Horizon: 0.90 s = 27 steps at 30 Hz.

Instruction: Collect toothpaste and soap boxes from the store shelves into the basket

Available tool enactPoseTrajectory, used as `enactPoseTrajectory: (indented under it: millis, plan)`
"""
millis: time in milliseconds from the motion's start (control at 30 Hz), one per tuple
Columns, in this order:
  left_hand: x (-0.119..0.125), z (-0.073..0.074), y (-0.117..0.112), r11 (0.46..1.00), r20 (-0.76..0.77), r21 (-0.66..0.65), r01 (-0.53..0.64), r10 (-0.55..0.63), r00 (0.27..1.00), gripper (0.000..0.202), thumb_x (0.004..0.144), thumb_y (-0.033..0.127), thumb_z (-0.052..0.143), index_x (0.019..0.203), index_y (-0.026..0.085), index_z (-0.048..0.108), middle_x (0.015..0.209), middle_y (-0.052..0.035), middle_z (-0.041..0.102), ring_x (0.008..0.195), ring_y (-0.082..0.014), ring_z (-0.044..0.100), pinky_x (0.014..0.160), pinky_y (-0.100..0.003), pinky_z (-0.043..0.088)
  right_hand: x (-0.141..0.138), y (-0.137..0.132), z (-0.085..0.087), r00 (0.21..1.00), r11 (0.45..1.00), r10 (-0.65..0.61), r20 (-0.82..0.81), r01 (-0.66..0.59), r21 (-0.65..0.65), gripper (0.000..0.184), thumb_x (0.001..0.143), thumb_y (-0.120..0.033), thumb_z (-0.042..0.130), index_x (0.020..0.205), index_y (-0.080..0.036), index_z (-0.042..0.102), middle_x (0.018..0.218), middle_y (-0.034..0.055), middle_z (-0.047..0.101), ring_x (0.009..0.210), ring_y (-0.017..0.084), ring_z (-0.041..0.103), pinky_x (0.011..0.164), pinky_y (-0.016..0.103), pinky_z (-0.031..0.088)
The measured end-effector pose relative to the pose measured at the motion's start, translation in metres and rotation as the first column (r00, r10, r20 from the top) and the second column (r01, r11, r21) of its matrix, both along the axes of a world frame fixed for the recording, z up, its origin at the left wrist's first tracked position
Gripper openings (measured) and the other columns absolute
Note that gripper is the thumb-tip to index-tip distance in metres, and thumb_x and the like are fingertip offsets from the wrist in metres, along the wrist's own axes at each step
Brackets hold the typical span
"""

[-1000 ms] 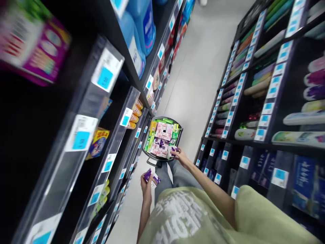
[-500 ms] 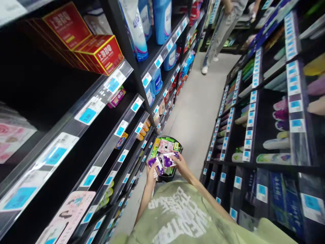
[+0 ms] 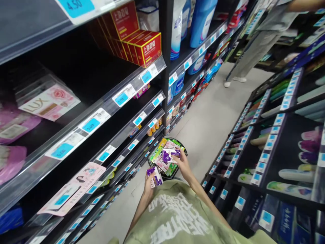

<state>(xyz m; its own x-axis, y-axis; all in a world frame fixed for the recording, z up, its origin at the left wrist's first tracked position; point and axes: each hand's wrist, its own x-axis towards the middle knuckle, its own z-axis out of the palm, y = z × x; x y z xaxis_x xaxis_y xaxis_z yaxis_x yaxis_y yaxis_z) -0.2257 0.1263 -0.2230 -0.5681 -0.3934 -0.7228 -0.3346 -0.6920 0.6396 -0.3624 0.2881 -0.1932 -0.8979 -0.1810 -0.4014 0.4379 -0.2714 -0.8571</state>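
Observation:
My left hand (image 3: 149, 184) is closed around a purple-and-white soap box (image 3: 156, 179), close to my shirt and just off the near left side of a black basket (image 3: 185, 146). A second purple-and-white soap box (image 3: 167, 156) is pinched in my right hand (image 3: 183, 165), over the basket. Pink-and-white boxes (image 3: 165, 166) and green packs (image 3: 175, 141) fill the basket beneath it. The two held boxes are apart from each other.
Black shelves (image 3: 122, 117) with price tags rise on my left, bearing red-and-yellow boxes (image 3: 152, 47), a LUX soap box (image 3: 52, 103) and blue bottles (image 3: 203, 23). Slipper racks (image 3: 275, 135) line the right. A person (image 3: 261, 47) stands up the aisle floor (image 3: 210, 112).
My hands have drawn apart: the left has come back toward my body with its box, while the right stays over the basket. The view has swung left, and the person's pose has shifted.

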Motion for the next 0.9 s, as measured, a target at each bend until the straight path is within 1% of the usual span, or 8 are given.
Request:
enactPoseTrajectory:
  millis: [133, 300, 400, 467, 567, 700, 800, 900]
  plan:
    - [0.001, 0.002, -0.007, 1.0, -0.016, -0.005, -0.03, 0.03, 0.999, 0.059, 0.063, 0.039, 0.087, 0.114, 0.021, 0.063, 0.086, -0.0035, 0.077, 0.08, -0.0239, 0.074, 0.074, -0.034, 0.056, 0.003, -0.012, 0.006, 1.0, 1.0, 0.026, -0.004, -0.026, 0.005, 0.071, 0.06, -0.036, 0.09, 0.121, -0.03, 0.055, 0.107, 0.0047, 0.072, 0.088, 0.025, 0.07, 0.058, 0.031, 0.056]
    - [-0.007, 0.009, -0.008, 0.999, -0.066, 0.018, -0.032, 0.033, 0.997, 0.055, 0.066, 0.036, 0.086, 0.115, 0.023, 0.064, 0.091, -0.0043, 0.078, 0.084, -0.025, 0.073, 0.078, -0.036, 0.055, 0.006, -0.02, 0.006, 0.998, 0.997, 0.064, 0.004, -0.063, -0.038, 0.058, 0.06, -0.037, 0.091, 0.102, -0.029, 0.051, 0.091, 0.0006, 0.076, 0.076, 0.023, 0.072, 0.055, 0.03, 0.054]
    - [-0.01, 0.015, -0.008, 1.0, -0.111, 0.022, -0.004, 0.006, 0.994, 0.049, 0.066, 0.037, 0.086, 0.11, 0.026, 0.067, 0.098, -0.0061, 0.078, 0.086, -0.026, 0.072, 0.081, -0.038, 0.054, 0.008, -0.02, 0.007, 0.998, 0.997, 0.068, -0.013, -0.068, -0.026, 0.052, 0.065, -0.039, 0.088, 0.104, -0.03, 0.055, 0.095, 0.0012, 0.076, 0.079, 0.024, 0.073, 0.058, 0.03, 0.055]
    - [-0.011, 0.021, -0.007, 0.999, -0.15, 0.02, 0.033, -0.029, 0.988, 0.047, 0.065, 0.037, 0.086, 0.107, 0.026, 0.068, 0.103, -0.0071, 0.077, 0.09, -0.0267, 0.072, 0.083, -0.039, 0.054, 0.01, -0.019, 0.009, 0.998, 0.998, 0.055, -0.027, -0.055, -0.016, 0.049, 0.069, -0.041, 0.085, 0.109, -0.03, 0.059, 0.103, 0.0029, 0.076, 0.086, 0.025, 0.073, 0.066, 0.033, 0.058]
    - [-0.012, 0.03, -0.006, 0.996, -0.17, 0.033, 0.079, -0.072, 0.983, 0.053, 0.06, 0.036, 0.086, 0.107, 0.022, 0.068, 0.099, -0.008, 0.076, 0.091, -0.0283, 0.072, 0.083, -0.04, 0.054, 0.011, -0.018, 0.011, 1.0, 0.998, 0.026, -0.009, -0.027, -0.052, 0.055, 0.07, -0.044, 0.084, 0.117, -0.029, 0.06, 0.105, 0.0047, 0.076, 0.092, 0.027, 0.073, 0.077, 0.039, 0.061]
    - [-0.012, 0.04, -0.006, 0.987, -0.201, 0.085, 0.136, -0.117, 0.973, 0.059, 0.056, 0.043, 0.084, 0.107, 0.018, 0.068, 0.087, -0.0083, 0.074, 0.091, -0.0315, 0.073, 0.08, -0.042, 0.056, 0.01, -0.015, 0.015, 0.999, 0.998, 0.004, 0.045, -0.001, -0.062, 0.061, 0.062, -0.044, 0.089, 0.114, -0.027, 0.061, 0.087, 0.0026, 0.076, 0.079, 0.027, 0.073, 0.072, 0.041, 0.061]
    - [-0.011, 0.046, -0.005, 0.975, -0.241, 0.114, 0.191, -0.16, 0.957, 0.063, 0.052, 0.044, 0.084, 0.107, 0.019, 0.067, 0.088, -0.0093, 0.073, 0.094, -0.0339, 0.072, 0.079, -0.043, 0.058, 0.008, -0.013, 0.016, 0.999, 0.999, 0.03, 0.021, -0.03, -0.022, 0.056, 0.062, -0.045, 0.089, 0.109, -0.026, 0.067, 0.088, 0.0028, 0.077, 0.077, 0.025, 0.072, 0.07, 0.038, 0.06]
    - [-0.011, 0.052, -0.005, 0.962, -0.272, 0.122, 0.244, -0.204, 0.941, 0.066, 0.049, 0.043, 0.083, 0.108, 0.019, 0.066, 0.092, -0.0106, 0.072, 0.096, -0.0359, 0.071, 0.079, -0.044, 0.058, 0.007, -0.012, 0.015, 0.992, 0.992, 0.126, -0.032, -0.125, 0.035, 0.048, 0.068, -0.045, 0.086, 0.11, -0.026, 0.072, 0.091, 0.0026, 0.077, 0.079, 0.024, 0.071, 0.072, 0.037, 0.06]
